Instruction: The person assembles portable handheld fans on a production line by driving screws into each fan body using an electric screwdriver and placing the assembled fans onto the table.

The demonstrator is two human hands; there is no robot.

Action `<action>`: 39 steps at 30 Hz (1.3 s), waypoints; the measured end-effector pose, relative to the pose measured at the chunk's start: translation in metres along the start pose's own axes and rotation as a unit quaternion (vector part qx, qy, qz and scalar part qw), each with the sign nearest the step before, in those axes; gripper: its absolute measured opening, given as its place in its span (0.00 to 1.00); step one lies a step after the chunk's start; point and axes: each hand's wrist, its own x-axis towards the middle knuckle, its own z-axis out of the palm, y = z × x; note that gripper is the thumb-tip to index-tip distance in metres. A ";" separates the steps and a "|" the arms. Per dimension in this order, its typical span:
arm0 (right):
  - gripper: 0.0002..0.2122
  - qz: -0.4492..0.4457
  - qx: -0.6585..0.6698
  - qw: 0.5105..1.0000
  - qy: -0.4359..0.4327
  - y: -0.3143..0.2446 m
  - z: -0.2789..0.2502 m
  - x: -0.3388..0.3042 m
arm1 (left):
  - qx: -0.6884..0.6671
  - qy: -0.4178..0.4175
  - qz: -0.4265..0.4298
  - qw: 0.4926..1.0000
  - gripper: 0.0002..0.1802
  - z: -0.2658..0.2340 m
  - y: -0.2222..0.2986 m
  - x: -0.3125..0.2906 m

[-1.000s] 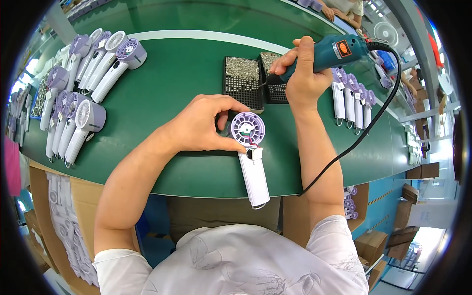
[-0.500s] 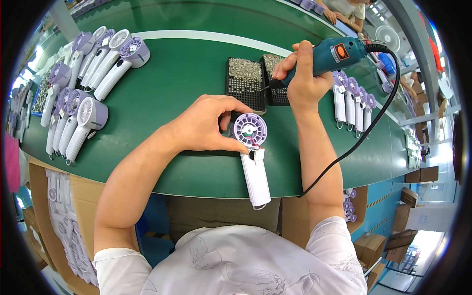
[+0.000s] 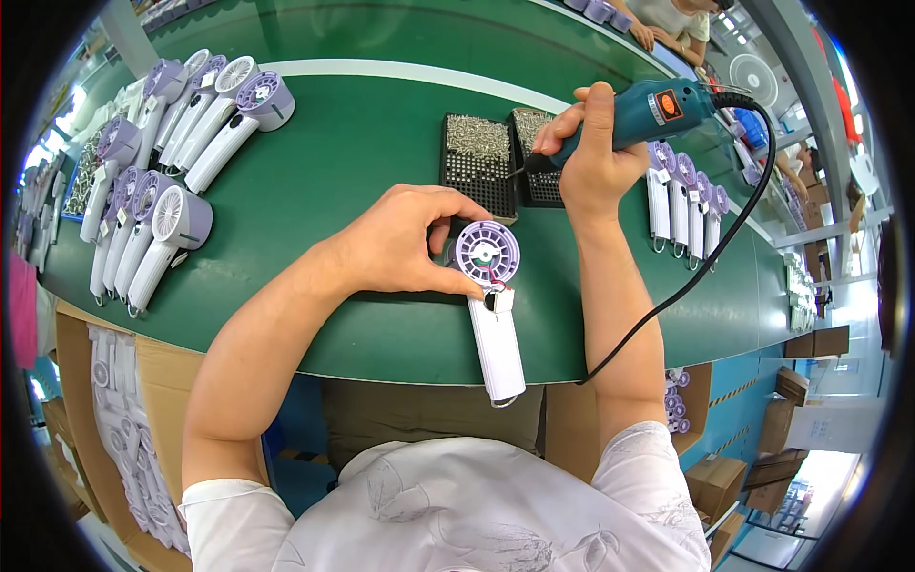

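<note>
My left hand (image 3: 415,238) grips a white and purple handheld fan (image 3: 495,338) by its round head, thumb and fingers on either side. The head faces up with its inside and a few thin wires showing; the handle points toward me past the table edge. In my right hand (image 3: 599,157) is a teal electric screwdriver (image 3: 643,112), tilted, its bit pointing down to the left. The bit's tip is at the right edge of a black screw tray (image 3: 492,195), which holds a heap of small screws in its far part and rows of holes nearer me.
A second screw tray (image 3: 545,191) stands beside the first. Several fans (image 3: 224,153) lie at the left of the green table (image 3: 329,143), more fans (image 3: 684,195) at the right. The screwdriver's black cable (image 3: 710,262) loops down by my right forearm. Another person (image 3: 667,29) sits across.
Almost nothing differs. The view has shifted very slightly; both hands keep their hold on the fan and the electric screwdriver, and the bit stays by the tray.
</note>
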 end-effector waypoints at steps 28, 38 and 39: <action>0.15 -0.008 0.054 0.998 0.010 -0.036 0.002 0.000 | 0.019 0.015 0.001 1.000 0.35 -0.004 0.001 -0.002; 0.22 0.061 0.133 0.982 -0.117 -0.083 -0.006 -0.016 | 0.020 0.020 -0.023 0.999 0.36 -0.004 0.004 -0.001; 0.22 0.060 0.133 0.982 -0.117 -0.085 -0.004 -0.019 | 0.018 0.021 -0.022 0.999 0.36 -0.004 0.006 -0.002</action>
